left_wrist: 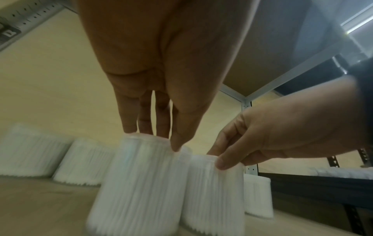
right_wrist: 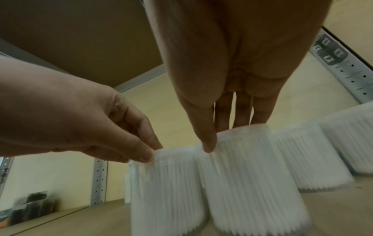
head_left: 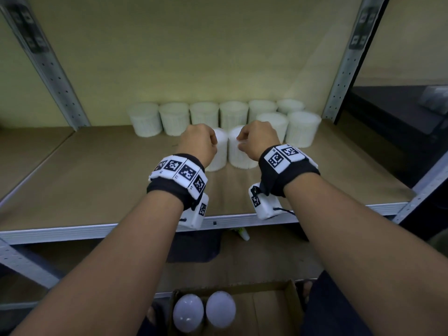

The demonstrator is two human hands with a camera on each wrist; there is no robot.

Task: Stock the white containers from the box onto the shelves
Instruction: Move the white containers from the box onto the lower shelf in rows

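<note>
Metal shelving with a brown board shelf (head_left: 101, 180) and a pale yellow wall behind is seen from above. Along the far edge of the shelf a row of white containers (head_left: 204, 115) is lined up, with two more set just in front of its right end. Nearer the front, two further containers stand side by side, touching or nearly so: the left container (head_left: 219, 151) is pinched at its top rim by the left hand (head_left: 200, 144), thumb at the near side and fingers over the far side, and the right container (head_left: 238, 151) is held in the same way by the right hand (head_left: 259, 139). Whether their bases are fully down on the board cannot be told, as the wrist views are blurred. Below the shelf, an open cardboard box (head_left: 271, 306) is seen with two more white containers (head_left: 203, 311) in it, so the stocking is judged to be partly done. The containers look light, thin-walled and ribbed, so they are best taken by the rim with little squeeze; a knock could topple a neighbour.
</note>
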